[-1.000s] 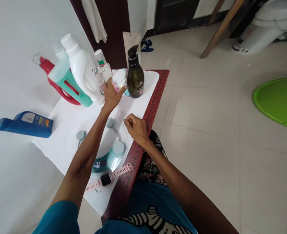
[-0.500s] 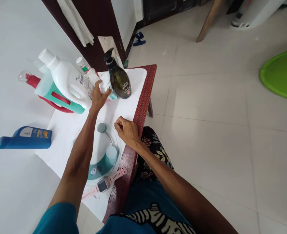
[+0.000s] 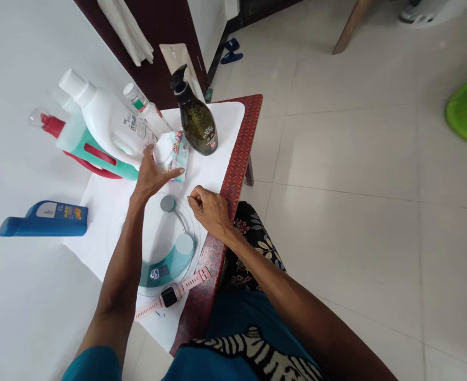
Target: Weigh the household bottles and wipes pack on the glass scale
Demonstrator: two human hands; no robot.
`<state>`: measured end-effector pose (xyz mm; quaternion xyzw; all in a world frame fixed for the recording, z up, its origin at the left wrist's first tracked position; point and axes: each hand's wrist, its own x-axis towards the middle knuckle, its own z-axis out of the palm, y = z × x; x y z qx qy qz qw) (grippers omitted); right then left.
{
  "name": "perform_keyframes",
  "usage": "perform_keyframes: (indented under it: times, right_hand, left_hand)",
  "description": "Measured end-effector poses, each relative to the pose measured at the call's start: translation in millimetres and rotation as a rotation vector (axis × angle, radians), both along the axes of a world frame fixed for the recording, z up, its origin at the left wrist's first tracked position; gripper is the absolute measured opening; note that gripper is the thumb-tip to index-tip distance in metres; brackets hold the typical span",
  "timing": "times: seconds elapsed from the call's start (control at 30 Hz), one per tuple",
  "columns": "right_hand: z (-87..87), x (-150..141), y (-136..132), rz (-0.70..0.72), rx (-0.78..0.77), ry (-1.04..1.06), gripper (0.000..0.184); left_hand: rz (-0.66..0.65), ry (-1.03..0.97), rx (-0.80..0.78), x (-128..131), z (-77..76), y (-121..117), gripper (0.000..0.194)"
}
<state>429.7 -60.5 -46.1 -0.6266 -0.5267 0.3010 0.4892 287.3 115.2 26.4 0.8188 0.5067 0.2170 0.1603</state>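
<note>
The nearer left hand (image 3: 151, 179) clasped a pastel packet (image 3: 180, 153) towards its two o'clock; the right hand (image 3: 213, 210), fingers curled together, lay at the packet's five.

Watch (image 3: 169, 296) before scale (image 3: 160, 233), packet (image 3: 179, 153) behind scale, pump bottle (image 3: 198, 127) right of packet

The small, pastel-printed pack (image 3: 180, 154) with a white top is near the pump bottle (image 3: 197, 126)
</note>
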Motion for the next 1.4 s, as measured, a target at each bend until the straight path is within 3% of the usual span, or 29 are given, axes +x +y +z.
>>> perform_keyframes:
  times: [0.07, 0.17, 0.27, 0.43, 0.63, 0.73, 0.87, 1.0, 1.1, 1.17, 1.23, 1.3, 1.4]
  right_hand:
    - [-1.3, -0.3, 0.4, -0.010, 0.000, -0.012, 0.020]
    - [-2.0, -0.6, 1.0, -0.017, 0.004, -0.027, 0.019]
    - [-1.6, -0.5, 1.4, -0.024, -0.004, -0.034, 0.019]
    - [-2.0, -0.4, 1.5, -0.027, -0.013, -0.039, 0.019]
    - [-2.1, 0.0, 0.4, -0.041, -0.011, -0.021, 0.018]
    - [-1.3, -0.2, -1.0, -0.045, -0.007, -0.009, 0.018]
    - [-3.2, -1.2, -1.9, -0.052, 0.008, -0.006, 0.019]
    - [-8.7, -2.2, -1.2, -0.068, 0.028, -0.029, 0.019]
    - [-11.2, -2.6, -1.9, -0.068, 0.045, -0.034, 0.019]
    - [-11.7, -2.6, -3.1, -0.070, 0.049, -0.029, 0.019]
    - [-12.1, -2.5, -4.3, -0.076, 0.053, -0.027, 0.019]
    - [-13.4, -2.3, -4.6, -0.084, 0.061, -0.034, 0.020]
    - [-16.9, -1.9, -3.6, -0.094, 0.071, -0.060, 0.020]
  left_hand:
    - [-0.007, -0.008, 0.075, 9.2, -16.8, 1.3, 0.131]
    - [0.067, -0.060, 0.143, 19.7, -36.5, 5.7, 0.121]
    - [0.107, -0.135, 0.146, 17.7, -38.2, 7.6, 0.106]
    - [0.155, -0.226, 0.110, -14.3, -6.2, -18.5, 0.089]
    - [0.140, -0.223, 0.135, -74.1, 49.4, -105.2, 0.089]
    - [0.140, -0.202, 0.136, -108.8, 58.9, -145.7, 0.089]
    - [0.119, -0.123, 0.089, -148.8, 40.1, -180.0, 0.086]
    - [0.014, -0.015, 0.084, -165.0, 13.3, -196.8, 0.088]
    - [-0.047, 0.003, 0.101, -167.8, 7.8, -202.5, 0.101]
    - [-0.037, -0.087, 0.096, -172.5, 10.5, -205.1, 0.104]
    - [0.060, -0.262, 0.110, -181.9, 12.3, -207.3, 0.092]
    - [0.249, -0.450, 0.153, -195.2, 7.4, -208.4, 0.074]
    - [0.575, -0.675, 0.162, -218.1, -16.1, -207.5, 0.065]
